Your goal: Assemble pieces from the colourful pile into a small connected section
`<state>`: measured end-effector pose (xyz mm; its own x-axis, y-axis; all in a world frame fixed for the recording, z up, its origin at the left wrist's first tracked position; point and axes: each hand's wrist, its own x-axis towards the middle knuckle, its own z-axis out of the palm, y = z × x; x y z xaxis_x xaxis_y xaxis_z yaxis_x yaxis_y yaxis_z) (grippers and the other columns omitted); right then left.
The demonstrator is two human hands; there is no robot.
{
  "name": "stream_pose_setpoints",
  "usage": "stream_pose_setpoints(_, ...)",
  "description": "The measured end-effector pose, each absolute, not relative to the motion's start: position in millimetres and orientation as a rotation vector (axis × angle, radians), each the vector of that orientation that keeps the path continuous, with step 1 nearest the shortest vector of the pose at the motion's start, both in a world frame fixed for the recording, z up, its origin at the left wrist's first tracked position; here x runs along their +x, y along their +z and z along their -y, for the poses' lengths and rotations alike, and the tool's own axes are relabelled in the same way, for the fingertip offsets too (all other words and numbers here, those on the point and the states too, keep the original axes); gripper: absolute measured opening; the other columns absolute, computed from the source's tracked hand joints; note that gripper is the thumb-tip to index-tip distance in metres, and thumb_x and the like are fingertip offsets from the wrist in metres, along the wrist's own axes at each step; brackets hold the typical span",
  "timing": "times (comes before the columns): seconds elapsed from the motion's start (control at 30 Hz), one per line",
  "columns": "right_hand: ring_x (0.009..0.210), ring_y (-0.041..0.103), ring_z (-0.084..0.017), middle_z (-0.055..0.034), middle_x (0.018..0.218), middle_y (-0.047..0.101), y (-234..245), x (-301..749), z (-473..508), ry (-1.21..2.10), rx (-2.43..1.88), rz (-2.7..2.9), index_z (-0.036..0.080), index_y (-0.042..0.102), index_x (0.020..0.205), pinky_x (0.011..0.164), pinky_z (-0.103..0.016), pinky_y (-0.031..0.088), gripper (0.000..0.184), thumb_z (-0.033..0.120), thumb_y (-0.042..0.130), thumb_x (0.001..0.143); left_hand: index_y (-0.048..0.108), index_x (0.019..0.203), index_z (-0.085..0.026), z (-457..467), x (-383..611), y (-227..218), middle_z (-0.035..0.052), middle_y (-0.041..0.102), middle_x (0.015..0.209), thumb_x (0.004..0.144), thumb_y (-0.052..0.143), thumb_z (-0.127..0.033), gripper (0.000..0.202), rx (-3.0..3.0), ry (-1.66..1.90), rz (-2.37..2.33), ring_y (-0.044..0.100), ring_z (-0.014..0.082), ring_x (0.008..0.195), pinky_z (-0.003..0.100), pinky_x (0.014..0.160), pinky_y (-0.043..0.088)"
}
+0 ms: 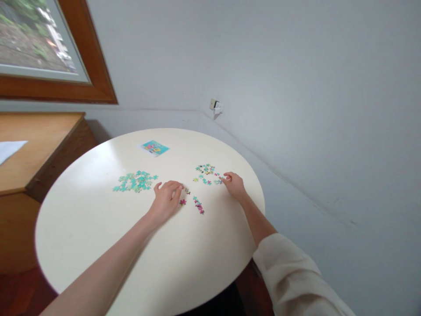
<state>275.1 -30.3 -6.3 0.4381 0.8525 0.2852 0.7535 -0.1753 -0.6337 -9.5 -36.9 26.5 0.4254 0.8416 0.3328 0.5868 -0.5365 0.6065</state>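
– What is shown in the head view?

– A round white table [184, 263], on which puzzle pieces are spread. A teal pile [135, 182] is set at the left, and a mixed group [204, 168] is scattered at the right.

– How is the left hand [166, 199] held?

– Low over the middle, fingers bent, with a pink piece [183, 202] and a patterned piece [187, 191] just beside it. Whether anything is gripped cannot be told.

– And the right hand [235, 186]?

– It is held at the right edge of the mixed group, thumb and finger brought close; whether a piece is pinched cannot be told.

– What else is seen?

– A pink-and-teal strip [198, 205] is laid between the hands, slightly nearer. A picture card [155, 148] is placed on the far side.
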Motion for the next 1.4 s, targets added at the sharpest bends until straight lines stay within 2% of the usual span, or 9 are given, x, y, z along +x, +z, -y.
stream_pose_setpoints(0.13, 0.075, 0.057, -0.015, -0.0044, 0.083, 0.065, -2.6, 280.2, 24.6, 0.159, -2.105, 1.465, 0.019, 0.069, 0.079, 0.07, -0.027, 0.041, 0.012, 0.028, 0.064, 0.073, 0.062, 0.089, -0.02, 36.4, -9.2, 26.4, 0.0072, 0.066, 0.104, 0.091, 0.032, -0.028, 0.032, 2.28, 0.85, -1.233, 0.056, 0.0223, 0.104, 0.055, 0.103, 0.021)
stream_pose_setpoints(0.27, 0.082, 0.058, -0.016, -0.0046, 0.089, 0.066, 5.1, 281.9, 24.2, 0.239, -2.201, 1.487, 0.02, 0.069, 0.083, 0.069, -0.026, 0.04, 0.014, 0.029, 0.064, 0.074, 0.062, 0.088, -0.02, 36.1, -9.8, 24.5, 0.0072, 0.066, 0.104, 0.09, 0.033, -0.027, 0.03, 2.28, 0.833, -1.249, 0.056, 0.0221, 0.104, 0.053, 0.103, 0.021)
stream_pose_setpoints(0.63, 0.074, 0.056, -0.013, -0.001, 0.087, 0.066, 5.7, 277.2, 31.9, 0.25, -2.141, 1.436, 0.021, 0.065, 0.083, 0.066, -0.026, 0.038, 0.011, 0.028, 0.062, 0.075, 0.062, 0.088, -0.02, 35.3, -9.1, 24.4, 0.0068, 0.066, 0.104, 0.091, 0.031, -0.03, 0.033, 2.278, 0.815, -1.266, 0.055, 0.0222, 0.105, 0.052, 0.103, 0.021)
stream_pose_setpoints(0.87, 0.075, 0.056, -0.015, -0.0002, 0.088, 0.067, 7.4, 269.6, 34.9, 0.229, -2.172, 1.356, 0.022, 0.063, 0.083, 0.064, -0.027, 0.038, 0.01, 0.027, 0.063, 0.073, 0.063, 0.087, -0.018, 35.1, -7.9, 26.0, 0.0076, 0.066, 0.102, 0.089, 0.034, -0.026, 0.03, 2.231, 0.781, -1.315, 0.055, 0.0221, 0.103, 0.052, 0.103, 0.02)
stream_pose_setpoints(1.0, 0.08, 0.056, -0.017, -0.0005, 0.091, 0.067, 3.5, 265.0, 37.0, 0.156, -2.157, 1.351, 0.023, 0.063, 0.085, 0.067, -0.028, 0.04, 0.011, 0.028, 0.06, 0.075, 0.063, 0.084, -0.017, 35.1, -7.6, 30.3, 0.0078, 0.067, 0.098, 0.087, 0.034, -0.022, 0.03, 2.245, 0.751, -1.346, 0.058, 0.0223, 0.099, 0.048, 0.098, 0.027)
stream_pose_setpoints(1.2, 0.087, 0.055, -0.02, -0.0031, 0.095, 0.065, -4.9, 262.4, 39.1, 0.027, -2.142, 1.417, 0.024, 0.065, 0.083, 0.072, -0.032, 0.042, 0.013, 0.025, 0.053, 0.079, 0.066, 0.079, -0.017, 33.4, -10.6, 36.0, 0.0047, 0.068, 0.084, 0.081, 0.042, -0.017, 0.023, 2.255, 0.579, -1.381, 0.061, 0.0184, 0.08, 0.038, 0.088, 0.036)
stream_pose_setpoints(1.33, 0.086, 0.055, -0.02, -0.0033, 0.091, 0.064, -7.0, 264.5, 39.6, 0.025, -2.095, 1.424, 0.024, 0.065, 0.088, 0.074, -0.033, 0.042, 0.017, 0.025, 0.051, 0.078, 0.066, 0.083, -0.018, 32.9, -12.2, 33.6, 0.0045, 0.067, 0.086, 0.078, 0.055, -0.028, 0.015, 2.258, 0.487, -1.392, 0.061, 0.019, 0.08, 0.037, 0.086, 0.037)
stream_pose_setpoints(1.4, 0.084, 0.055, -0.02, -0.0031, 0.089, 0.064, -7.0, 265.5, 39.7, 0.041, -2.075, 1.407, 0.024, 0.064, 0.089, 0.074, -0.033, 0.042, 0.018, 0.025, 0.051, 0.077, 0.066, 0.088, -0.019, 32.9, -12.3, 31.5, 0.0046, 0.067, 0.09, 0.075, 0.062, -0.034, 0.02, 2.266, 0.452, -1.403, 0.06, 0.0199, 0.082, 0.038, 0.087, 0.036)
